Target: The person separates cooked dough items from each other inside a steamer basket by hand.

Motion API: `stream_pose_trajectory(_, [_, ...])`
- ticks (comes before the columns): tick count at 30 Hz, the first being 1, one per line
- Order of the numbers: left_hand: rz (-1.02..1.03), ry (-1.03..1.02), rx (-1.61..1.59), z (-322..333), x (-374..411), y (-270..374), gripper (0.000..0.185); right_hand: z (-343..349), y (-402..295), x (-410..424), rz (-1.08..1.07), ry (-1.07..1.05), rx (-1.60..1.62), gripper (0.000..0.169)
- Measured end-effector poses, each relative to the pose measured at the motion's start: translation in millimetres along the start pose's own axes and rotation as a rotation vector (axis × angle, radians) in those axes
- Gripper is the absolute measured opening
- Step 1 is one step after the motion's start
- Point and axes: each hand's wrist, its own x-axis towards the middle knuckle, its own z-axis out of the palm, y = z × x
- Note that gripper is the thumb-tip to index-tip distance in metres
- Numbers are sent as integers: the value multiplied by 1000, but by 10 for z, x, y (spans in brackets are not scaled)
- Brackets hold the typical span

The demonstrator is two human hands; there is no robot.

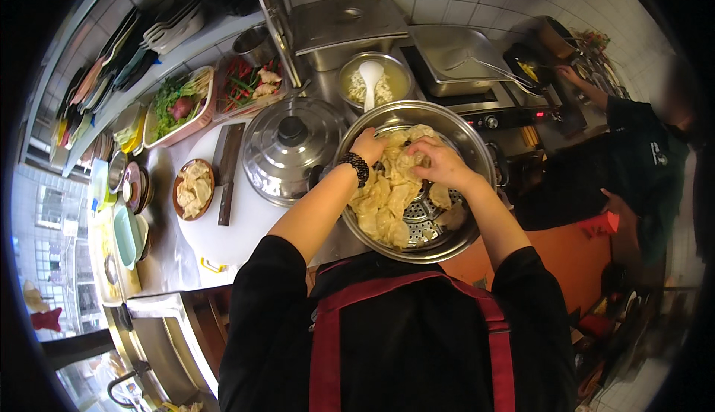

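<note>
A large round steel steamer pot [484, 211] stands before me, with a perforated steel insert [420, 219] in it. Flat pale dumplings [385, 202] lie heaped over its left side, and a few lie apart at the right. My left hand [370, 147] rests among the dumplings near the pot's upper left, its fingertips hidden. Opposite it, my right hand [441, 161] has its thumb and fingers closed on a dumpling [416, 161]. Left of the pot lies a steel lid [295, 161] with a black knob.
A cleaver [228, 161] and a brown bowl of dumplings [194, 190] are on the white board [195, 244]. Behind the pot stands a bowl of liquid [401, 96] with a white ladle [371, 80]. A co-worker [631, 149] stands at the stove on the right.
</note>
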Motion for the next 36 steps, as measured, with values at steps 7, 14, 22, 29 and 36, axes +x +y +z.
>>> stream_pose_trajectory(7, [20,-18,362,126,176,75,61,-5,354,111,417,324,-7,39])
stream_pose_trajectory(14, [53,-38,414,105,116,55,69,47,253,287,533,67,-117,58])
stream_pose_trajectory(22, [120,-138,190,95,-39,120,80,69,388,213,405,75,11,44])
stream_pose_trajectory(29, [96,-150,75,14,-46,133,76,-11,299,177,516,148,112,41])
stream_pose_trajectory(36, [202,11,216,97,-110,192,67,-91,307,29,481,339,35,33])
